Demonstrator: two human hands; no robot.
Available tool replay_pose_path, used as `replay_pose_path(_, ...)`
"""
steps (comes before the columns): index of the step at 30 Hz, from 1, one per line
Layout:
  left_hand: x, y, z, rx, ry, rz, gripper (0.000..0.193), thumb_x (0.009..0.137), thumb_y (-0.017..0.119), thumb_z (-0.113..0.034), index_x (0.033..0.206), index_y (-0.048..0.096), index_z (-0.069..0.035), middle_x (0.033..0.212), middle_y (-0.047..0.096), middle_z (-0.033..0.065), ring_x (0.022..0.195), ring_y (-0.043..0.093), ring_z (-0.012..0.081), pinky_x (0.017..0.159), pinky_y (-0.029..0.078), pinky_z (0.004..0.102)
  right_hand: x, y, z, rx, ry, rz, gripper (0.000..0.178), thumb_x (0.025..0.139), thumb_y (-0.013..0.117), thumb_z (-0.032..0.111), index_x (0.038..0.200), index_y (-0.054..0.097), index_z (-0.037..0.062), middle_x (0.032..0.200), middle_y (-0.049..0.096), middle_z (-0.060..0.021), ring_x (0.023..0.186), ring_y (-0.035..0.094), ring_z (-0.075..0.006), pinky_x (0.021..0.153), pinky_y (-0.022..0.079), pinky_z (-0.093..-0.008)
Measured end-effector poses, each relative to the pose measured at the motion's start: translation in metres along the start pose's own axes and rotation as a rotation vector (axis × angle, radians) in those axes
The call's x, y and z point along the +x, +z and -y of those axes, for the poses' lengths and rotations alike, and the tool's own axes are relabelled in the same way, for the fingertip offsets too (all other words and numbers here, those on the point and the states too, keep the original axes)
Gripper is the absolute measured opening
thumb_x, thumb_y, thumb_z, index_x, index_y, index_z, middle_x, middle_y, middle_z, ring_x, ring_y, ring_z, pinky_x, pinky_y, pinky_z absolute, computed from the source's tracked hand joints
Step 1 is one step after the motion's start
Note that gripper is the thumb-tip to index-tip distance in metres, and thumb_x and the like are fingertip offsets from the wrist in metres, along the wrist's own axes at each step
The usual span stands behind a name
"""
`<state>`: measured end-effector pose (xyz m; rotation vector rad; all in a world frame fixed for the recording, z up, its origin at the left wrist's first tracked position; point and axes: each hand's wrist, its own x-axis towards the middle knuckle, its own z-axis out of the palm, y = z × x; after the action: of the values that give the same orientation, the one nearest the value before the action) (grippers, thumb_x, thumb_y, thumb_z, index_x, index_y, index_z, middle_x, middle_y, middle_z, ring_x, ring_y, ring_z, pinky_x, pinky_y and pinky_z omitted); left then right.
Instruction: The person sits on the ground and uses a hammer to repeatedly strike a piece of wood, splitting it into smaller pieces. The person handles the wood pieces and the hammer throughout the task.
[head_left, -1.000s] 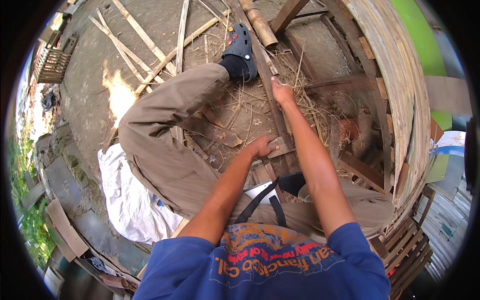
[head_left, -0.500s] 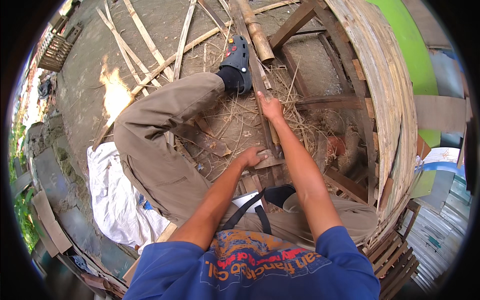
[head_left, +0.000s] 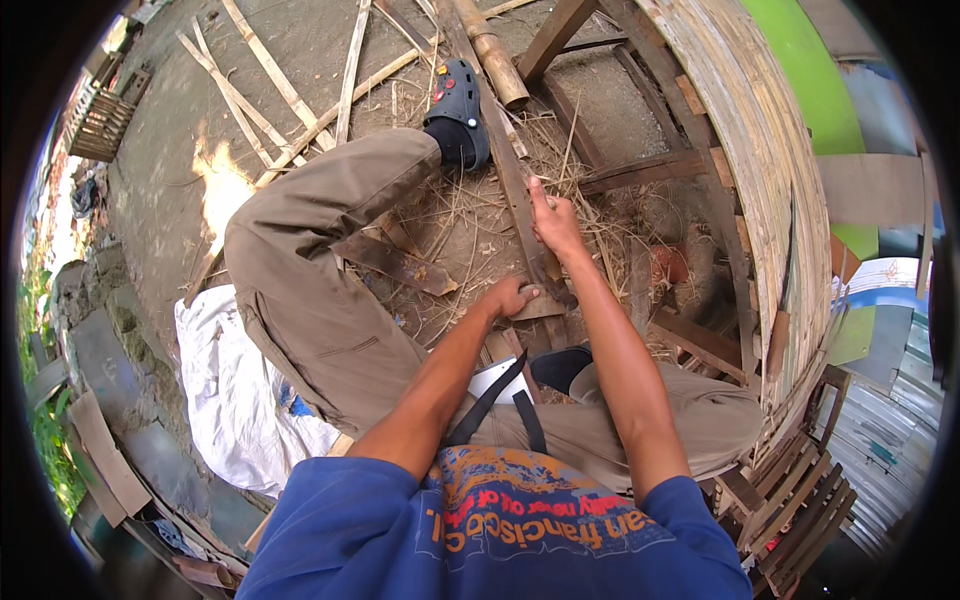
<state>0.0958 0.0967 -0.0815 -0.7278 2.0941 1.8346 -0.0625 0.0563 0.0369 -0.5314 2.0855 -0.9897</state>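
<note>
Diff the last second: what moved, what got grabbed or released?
Right hand has drawn back, closer to the left hand. No grip visibly taken or released. Left hand still on the wood piece; shoe still beside the plank.

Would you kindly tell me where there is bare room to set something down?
The widest bare ground is at upper left, between the slatted crate and the slanting pale strips. A smaller wedge lies between those and the next strip rightward. It is crowded around the left hand and right hand, amid the long plank, wood piece and dry straw.
</note>
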Motion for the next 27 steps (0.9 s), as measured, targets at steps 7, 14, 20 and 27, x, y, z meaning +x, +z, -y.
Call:
replay_pose_path(7, -0.003, -0.002, -0.003, -0.047, -0.023, -0.119, 0.046, 0.095, 0.057, -0.038, 0.111, 0.066, 0.004, 0.106, 0.067, 0.0288, 0.102, 0.065, 0.041, 0.092, 0.047, 0.0456, 0.017, -0.01, 0.025, 0.023, 0.21, -0.125, 0.078, 0.088, 0.051, 0.073, 0.049, 0.05, 0.005, 0.047, 0.049, -0.0045, 0.043, 0.052, -0.0167, 0.046, 0.043, -0.0338)
replay_pose_path(14, -0.004, -0.01, -0.006, -0.244, -0.066, -0.136, 0.051, 0.096, 0.056, -0.042, 0.105, 0.067, 0.007, 0.096, 0.069, 0.0269, 0.095, 0.067, 0.0357, 0.088, 0.049, 0.0441, 0.078, -0.033, -0.001, 0.293, 0.516, -0.097, 0.067, 0.089, 0.047, 0.075, 0.079, 0.042, 0.0083, 0.055, 0.038, 0.0016, 0.043, 0.041, -0.014, 0.045, 0.043, -0.0365)
replay_pose_path(20, -0.002, -0.007, -0.015, -0.286, -0.302, -0.282, 0.047, 0.096, 0.055, -0.043, 0.103, 0.068, 0.001, 0.102, 0.067, 0.028, 0.098, 0.065, 0.0405, 0.088, 0.049, 0.0446, 0.117, -0.023, -0.019, 0.225, 0.593, -0.04, 0.074, 0.091, 0.046, 0.072, 0.103, 0.052, -0.001, 0.061, 0.047, -0.005, 0.043, 0.047, -0.0164, 0.042, 0.045, -0.0373)
replay_pose_path(27, 0.024, 0.007, 0.007, -0.225, -0.563, -0.469, 0.047, 0.095, 0.043, -0.036, 0.114, 0.065, 0.001, 0.119, 0.062, 0.0301, 0.114, 0.058, 0.0453, 0.1, 0.045, 0.0477, 0.119, -0.005, -0.023, 0.281, 0.56, 0.074, 0.065, 0.093, 0.044, 0.07, 0.086, 0.046, 0.006, 0.057, 0.04, 0.0014, 0.044, 0.042, -0.0121, 0.044, 0.041, -0.0326)
